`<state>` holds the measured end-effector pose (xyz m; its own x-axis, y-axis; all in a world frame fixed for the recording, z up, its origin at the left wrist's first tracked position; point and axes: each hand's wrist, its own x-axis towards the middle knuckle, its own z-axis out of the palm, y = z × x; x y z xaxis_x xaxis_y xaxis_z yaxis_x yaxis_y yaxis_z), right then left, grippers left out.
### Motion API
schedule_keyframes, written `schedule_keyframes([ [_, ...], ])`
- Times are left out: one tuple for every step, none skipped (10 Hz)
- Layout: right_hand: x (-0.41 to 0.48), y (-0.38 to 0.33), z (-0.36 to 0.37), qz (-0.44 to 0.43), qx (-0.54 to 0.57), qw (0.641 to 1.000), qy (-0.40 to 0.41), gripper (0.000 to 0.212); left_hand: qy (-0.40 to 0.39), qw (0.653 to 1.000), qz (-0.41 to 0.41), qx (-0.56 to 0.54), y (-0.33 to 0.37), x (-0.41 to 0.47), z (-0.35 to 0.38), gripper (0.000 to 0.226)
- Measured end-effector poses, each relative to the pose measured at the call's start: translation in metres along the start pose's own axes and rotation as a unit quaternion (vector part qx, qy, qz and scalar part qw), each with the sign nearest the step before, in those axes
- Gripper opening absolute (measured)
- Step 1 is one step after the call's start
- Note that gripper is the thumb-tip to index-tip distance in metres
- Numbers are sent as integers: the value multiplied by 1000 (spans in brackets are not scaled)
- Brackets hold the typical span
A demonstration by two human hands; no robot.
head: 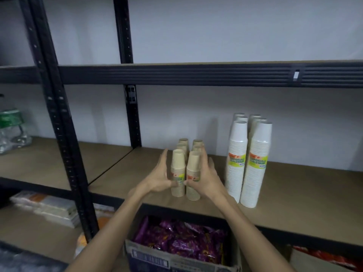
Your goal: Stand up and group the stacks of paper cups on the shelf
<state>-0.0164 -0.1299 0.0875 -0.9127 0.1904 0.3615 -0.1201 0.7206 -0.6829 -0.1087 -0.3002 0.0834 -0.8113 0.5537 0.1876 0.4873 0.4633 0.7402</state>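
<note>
Head view, looking down at two bare hands that reach onto a brown shelf board [294, 179]. Left hand [157, 177] has its fingers spread wide, palm facing right, cupped against the left side of the front-left tan cup stack [178, 173], with its thumb across the lower front of that stack. Right hand [206, 177] mirrors it, fingers splayed along the right side of the front-right tan cup stack [193, 175], thumb pressing at that stack's front near its label. Neither hand is closed round a stack; both lie flat against the outer sides with the two stacks pressed between them.

Both front stacks stand upright, cups upside down, touching or all but touching each other. Behind them more tan stacks [189, 145] stand upright in two short rows running toward the wall; the group looks to be six, though the rear ones are partly hidden.

To the right, clearly apart from the tan group, stand the taller white cup stacks [255, 154], also upright in two rows, the front two bearing yellow-green labels.

Below the shelf edge an open cardboard box [176, 262] holds purple wrapped packets [180, 238]. At left, black metal uprights [59, 118] carry the racking, with flat packaged goods [45, 209] on a lower board and a clear wrapped bundle [13, 130] at far left
</note>
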Motion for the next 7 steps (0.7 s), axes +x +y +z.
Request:
schedule_keyframes([
  [9,8,8,28,6,1000,-10,136,-6,999,30,-26,-1,0,13,130],
  [8,17,14,13,17,1000,0,131,20,998,57,-11,0,-2,18,117],
  [6,21,14,3,23,1000,-1,131,38,997,71,5,3,-6,21,114],
  [8,21,10,-1,36,999,3,136,29,997,71,-4,5,-6,19,114],
  [12,16,6,-4,29,1000,-2,133,39,998,44,-17,12,-6,17,106],
  [14,17,7,-9,29,999,-9,134,31,999,27,-21,13,-3,18,112],
  [5,13,-3,-11,40,999,11,130,60,998,13,-9,23,-7,18,116],
])
